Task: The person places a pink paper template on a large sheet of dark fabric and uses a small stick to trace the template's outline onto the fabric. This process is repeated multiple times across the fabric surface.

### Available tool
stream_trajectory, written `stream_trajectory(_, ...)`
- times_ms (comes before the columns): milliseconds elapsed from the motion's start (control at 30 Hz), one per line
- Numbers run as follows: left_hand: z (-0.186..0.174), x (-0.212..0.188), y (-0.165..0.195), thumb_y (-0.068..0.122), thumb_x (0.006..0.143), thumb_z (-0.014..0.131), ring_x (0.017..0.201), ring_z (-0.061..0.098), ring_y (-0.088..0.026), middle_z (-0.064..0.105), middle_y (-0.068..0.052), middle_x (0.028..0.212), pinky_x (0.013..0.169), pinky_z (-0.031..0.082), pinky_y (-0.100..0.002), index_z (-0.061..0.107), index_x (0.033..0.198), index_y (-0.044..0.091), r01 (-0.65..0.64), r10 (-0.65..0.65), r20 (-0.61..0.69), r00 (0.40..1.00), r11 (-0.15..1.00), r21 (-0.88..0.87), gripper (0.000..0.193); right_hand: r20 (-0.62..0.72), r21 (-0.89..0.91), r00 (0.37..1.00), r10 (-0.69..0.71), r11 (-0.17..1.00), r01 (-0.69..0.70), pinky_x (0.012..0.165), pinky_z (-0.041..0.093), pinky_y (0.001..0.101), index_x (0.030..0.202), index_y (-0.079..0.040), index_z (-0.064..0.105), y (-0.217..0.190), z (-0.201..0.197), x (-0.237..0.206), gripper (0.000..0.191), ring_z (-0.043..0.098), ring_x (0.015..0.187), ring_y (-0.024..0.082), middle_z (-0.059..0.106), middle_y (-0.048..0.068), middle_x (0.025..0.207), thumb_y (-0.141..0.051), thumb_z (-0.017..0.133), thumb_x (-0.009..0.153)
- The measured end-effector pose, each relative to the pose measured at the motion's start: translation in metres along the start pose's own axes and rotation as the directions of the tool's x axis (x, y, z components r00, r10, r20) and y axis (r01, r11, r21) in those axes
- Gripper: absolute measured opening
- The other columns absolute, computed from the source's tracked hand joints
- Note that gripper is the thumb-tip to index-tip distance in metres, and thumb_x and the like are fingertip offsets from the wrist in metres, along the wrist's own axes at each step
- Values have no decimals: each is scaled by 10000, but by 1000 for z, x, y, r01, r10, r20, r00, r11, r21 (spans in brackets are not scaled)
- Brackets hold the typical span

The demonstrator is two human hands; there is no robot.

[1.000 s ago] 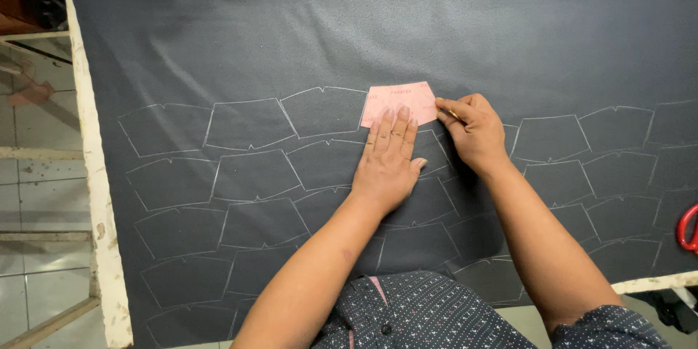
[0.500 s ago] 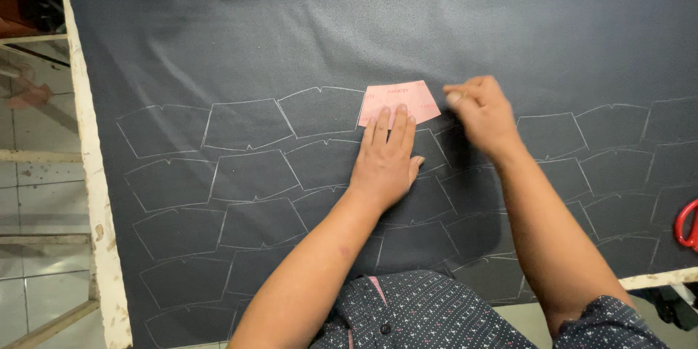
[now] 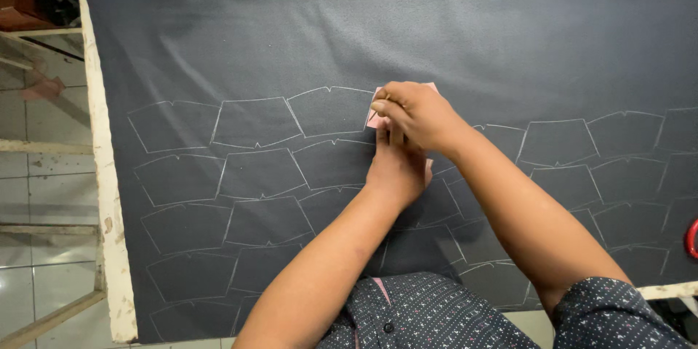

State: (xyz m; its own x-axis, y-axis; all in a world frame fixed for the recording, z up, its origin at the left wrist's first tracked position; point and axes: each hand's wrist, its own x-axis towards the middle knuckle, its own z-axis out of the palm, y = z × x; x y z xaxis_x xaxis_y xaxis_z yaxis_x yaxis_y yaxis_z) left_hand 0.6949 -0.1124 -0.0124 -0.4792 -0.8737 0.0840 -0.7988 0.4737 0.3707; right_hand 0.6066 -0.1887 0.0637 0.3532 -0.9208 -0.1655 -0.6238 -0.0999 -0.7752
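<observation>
Fingers of my right hand are curled shut around a thin marker, crossing over the pink pattern piece. My left hand lies flat, fingers extended, pressing that piece onto the dark fabric, beside chalked outlines. Fabric covers the table.

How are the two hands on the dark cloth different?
The left hand lies flat, pressing down the pink pattern piece; the right hand is curled in a pinching grip at the piece's left edge. The right hand crosses over the left hand's fingers. Both rest on the chalk-marked dark fabric.
</observation>
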Motion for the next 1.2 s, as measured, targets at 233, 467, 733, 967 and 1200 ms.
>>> stream_trajectory(233, -4, -1, -3, 378, 840, 745, 1429, 321, -449, 403, -251, 1496, 1180, 247, -622, 468, 1410, -41, -19, 18, 53, 998, 1000, 16, 760, 27, -209, 999, -33, 977, 38, 725, 575, 352, 976, -57, 734, -7, 9, 14, 224, 754, 787, 228, 770, 76, 823, -261, 642, 977)
stream_trajectory(467, -16, -2, -3, 329, 812, 800, 1372, 374, -457, 434, -251, 1463, 1205, 294, -615, 438, 1442, -34, -20, 20, 7, 1000, 1000, -16, 813, -142, -396, 934, -327, 884, 249, 695, 534, 437, 938, -38, 728, 13, 0, 38, 196, 698, 766, 344, 726, 137, 839, -223, 690, 991)
stream_trajectory(733, -15, -1, -4, 392, 794, 773, 1370, 390, -473, 443, -280, 1441, 1160, 307, -615, 423, 1438, -35, -19, 19, -1, 1000, 997, 76, 849, -224, -413, 873, -433, 854, 317, 710, 506, 451, 916, -26, 715, 21, 2, 33, 151, 680, 759, 352, 716, 126, 810, -167, 710, 970)
stream_trajectory(967, -19, -2, -6, 405, 768, 769, 1385, 406, -446, 433, -247, 1459, 1124, 330, -602, 488, 1404, 24, -57, 63, -104, 993, 996, 66, 793, -216, -424, 916, -338, 878, 224, 718, 534, 427, 935, -35, 742, 30, -22, 13, 155, 704, 748, 322, 730, 123, 828, -178, 709, 985)
stream_trajectory(1200, -29, 1, -11, 388, 743, 801, 1342, 427, -426, 436, -223, 1462, 1089, 371, -571, 519, 1409, 23, -63, 64, -53, 997, 998, 26, 810, -336, -402, 909, -246, 910, 98, 694, 541, 415, 964, -27, 730, 46, -48, -10, 144, 706, 786, 340, 725, 142, 858, -163, 705, 1008)
